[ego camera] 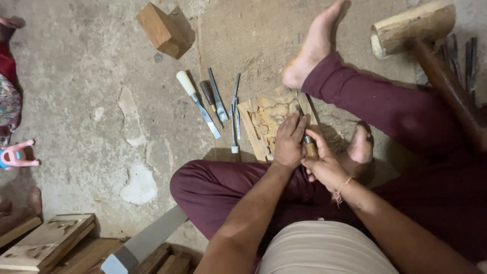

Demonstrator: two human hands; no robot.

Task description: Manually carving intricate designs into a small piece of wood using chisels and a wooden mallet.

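No packages, labels or signs in view. Far left of the grip: pink toy (18,156) at frame edge, stacked wood planks (48,241) low left, bare concrete floor (101,101) open between. Up-left: loose wood block (160,29). Just left of the grip: row of chisels (215,104), handles up, lying side by side along the panel's left edge. At the grip: left hand (289,142) pressed flat on carved wood panel (269,122), fingers alongside the blade; right hand (324,162) closed around wooden-handled chisel (308,147), tip on the panel. Panel pale, relief partly cut, hemmed between both bare feet. Up-right: wooden mallet (413,25), more tools beside it.
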